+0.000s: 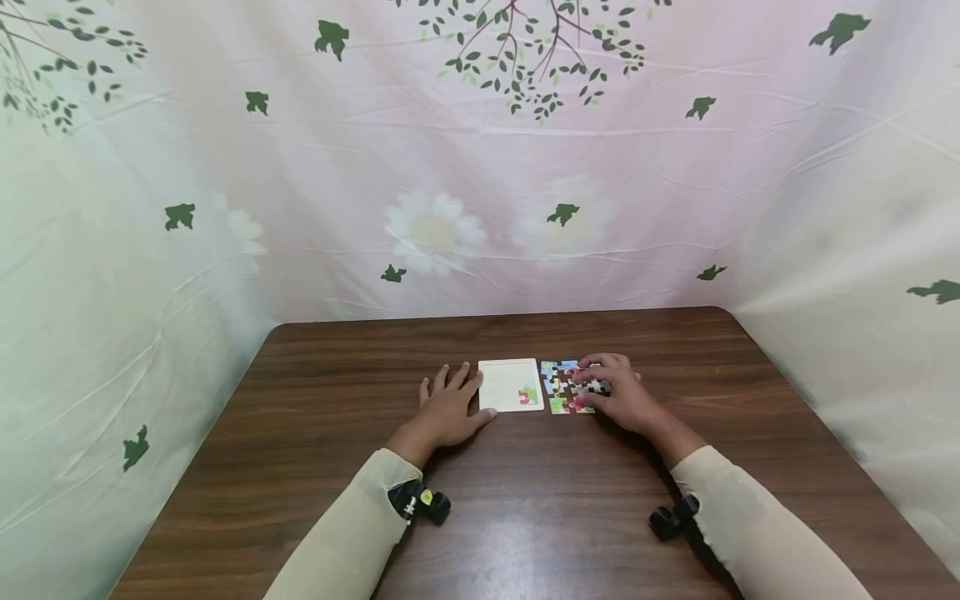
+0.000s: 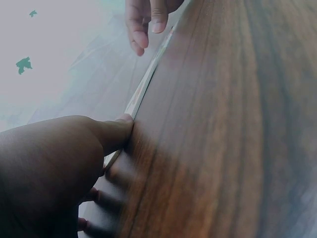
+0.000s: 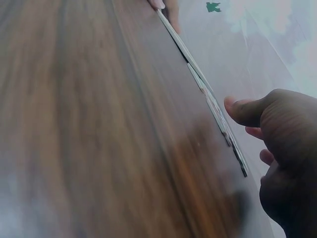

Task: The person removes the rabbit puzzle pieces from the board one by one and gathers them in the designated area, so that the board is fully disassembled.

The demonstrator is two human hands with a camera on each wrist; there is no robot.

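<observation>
A white puzzle tray (image 1: 498, 379) lies flat on the table, with a few joined colourful pieces in its lower right corner. My left hand (image 1: 448, 412) rests at the tray's left side, fingers spread, with the thumb at its near corner. In the left wrist view, the left thumb (image 2: 116, 133) touches the tray's thin edge. Just right of the tray lie several loose jigsaw pieces (image 1: 558, 406) in a patch. Over them is my right hand (image 1: 618, 392), fingers loosely bent and partly hiding the pieces. The right wrist view shows the right thumb (image 3: 245, 110) raised above the pieces with nothing gripped.
The brown wood-grain table (image 1: 517, 500) reaches back to a printed cloth (image 1: 480, 167) with flowers and green bird shapes, which also hangs at both sides. Each sleeved wrist carries a small black camera (image 1: 435, 506).
</observation>
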